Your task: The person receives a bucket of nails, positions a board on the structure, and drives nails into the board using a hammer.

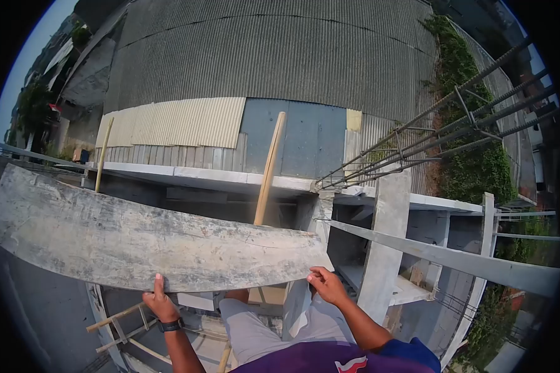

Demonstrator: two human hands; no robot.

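A long grey weathered board stretches across the head view from the far left to the middle. My left hand grips its lower edge, thumb on the upper face and the other fingers hidden underneath. At the board's right end, my right hand holds the near corner between thumb and fingers. Just beyond the far edge rises a pale wooden pole. A concrete post stands past the right end, with several rebar rods running from it.
Metal bars and an upright plank are at the right. Below left is a wooden ladder-like frame. A white ledge and a corrugated roof lie ahead. Open drops show beneath me, between beams.
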